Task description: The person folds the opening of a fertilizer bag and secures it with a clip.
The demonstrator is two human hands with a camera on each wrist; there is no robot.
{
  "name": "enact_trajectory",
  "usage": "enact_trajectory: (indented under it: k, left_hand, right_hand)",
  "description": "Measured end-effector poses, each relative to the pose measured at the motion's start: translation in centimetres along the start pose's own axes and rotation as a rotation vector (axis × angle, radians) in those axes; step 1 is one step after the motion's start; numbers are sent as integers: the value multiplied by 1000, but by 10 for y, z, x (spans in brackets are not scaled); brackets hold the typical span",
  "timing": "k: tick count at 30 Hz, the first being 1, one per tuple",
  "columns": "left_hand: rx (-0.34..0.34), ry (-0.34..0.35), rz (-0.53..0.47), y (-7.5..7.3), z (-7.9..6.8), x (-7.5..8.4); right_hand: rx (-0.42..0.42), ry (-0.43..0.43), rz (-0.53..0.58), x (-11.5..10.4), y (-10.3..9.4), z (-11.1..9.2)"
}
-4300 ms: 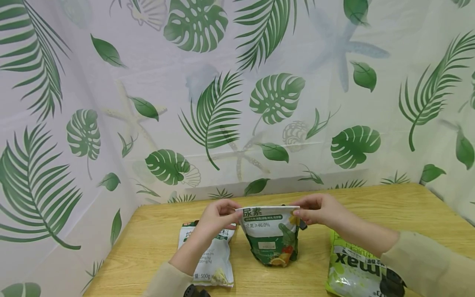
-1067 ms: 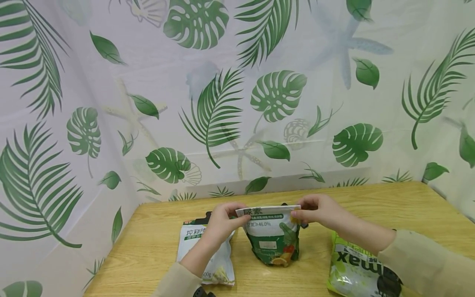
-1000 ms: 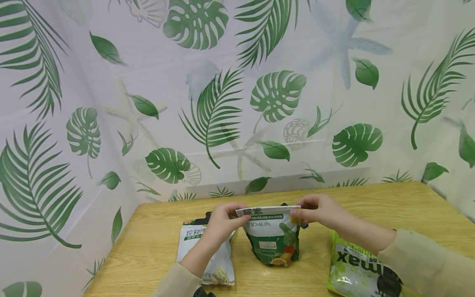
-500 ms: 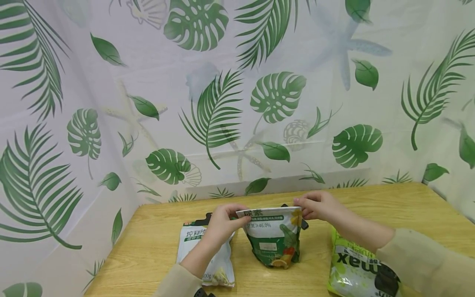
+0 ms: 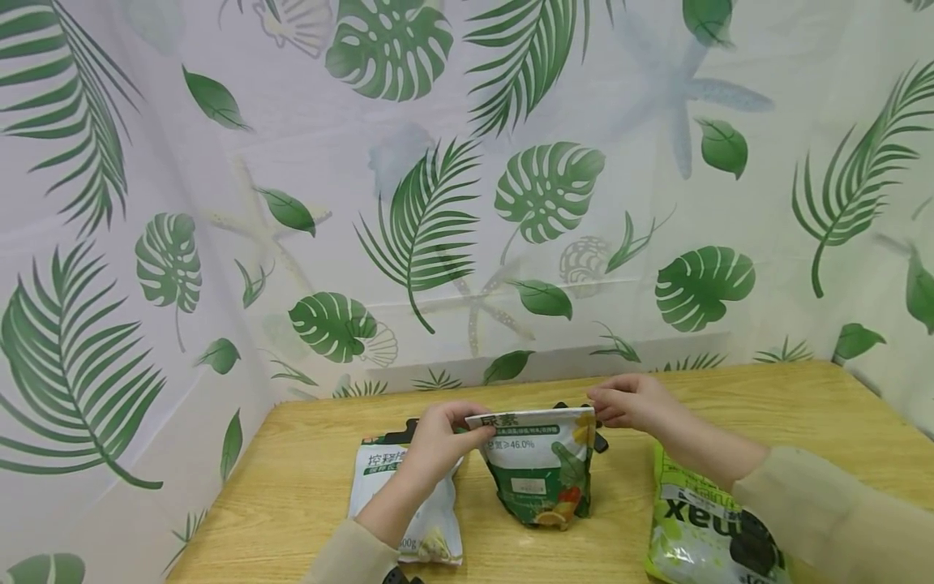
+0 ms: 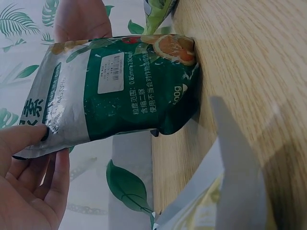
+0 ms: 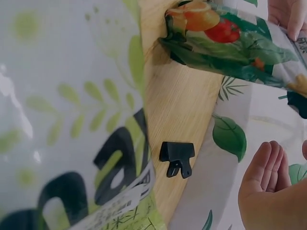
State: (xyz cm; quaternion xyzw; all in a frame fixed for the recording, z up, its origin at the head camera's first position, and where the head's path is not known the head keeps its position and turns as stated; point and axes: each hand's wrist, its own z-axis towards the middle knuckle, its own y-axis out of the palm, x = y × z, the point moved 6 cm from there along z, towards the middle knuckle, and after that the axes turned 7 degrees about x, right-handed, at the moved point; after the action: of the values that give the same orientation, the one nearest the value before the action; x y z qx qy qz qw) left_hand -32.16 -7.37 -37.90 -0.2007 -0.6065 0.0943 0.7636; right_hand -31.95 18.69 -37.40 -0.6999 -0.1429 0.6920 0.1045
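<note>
A white and green bag of urea fertilizer (image 5: 536, 470) stands upright on the table in the head view. My left hand (image 5: 441, 438) pinches its upper left corner, with the thumb across the front, as the left wrist view also shows (image 6: 33, 187). Beside the upper right corner is my right hand (image 5: 635, 405). In the right wrist view that hand (image 7: 266, 187) has loosely curled fingers, holds nothing and appears apart from the bag. A black clip (image 7: 177, 158) lies on the table; in the head view the bag partly hides it. A dark piece shows by the bag's top edge, its kind unclear.
A white 500 g fertilizer bag (image 5: 434, 519) lies at the left, partly under my left forearm, with a black clip (image 5: 400, 435) at its top. At the right, under my right forearm, lies a bright green and white bag (image 5: 679, 535). A leaf-patterned curtain (image 5: 467, 243) borders the table.
My right fingers have come off the bag's upper right corner. My left thumb reaches further across the front than at first. The bag stays in about the same place.
</note>
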Motion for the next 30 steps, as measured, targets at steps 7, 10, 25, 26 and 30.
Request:
enact_trajectory:
  k: [7, 10, 25, 26, 30]
  left_hand:
    - [-3, 6, 3, 1, -1, 0]
    - [3, 5, 1, 0, -1, 1]
    - [3, 10, 3, 0, -3, 3]
    - [2, 11, 0, 0, -3, 3]
    - [1, 17, -17, 0, -3, 4]
  right_hand:
    - [5, 25, 42, 8, -2, 4]
    - [10, 31, 44, 12, -2, 7]
    - [28, 104, 48, 31, -3, 13]
    - [29, 112, 58, 32, -3, 13]
    - [29, 144, 93, 35, -3, 16]
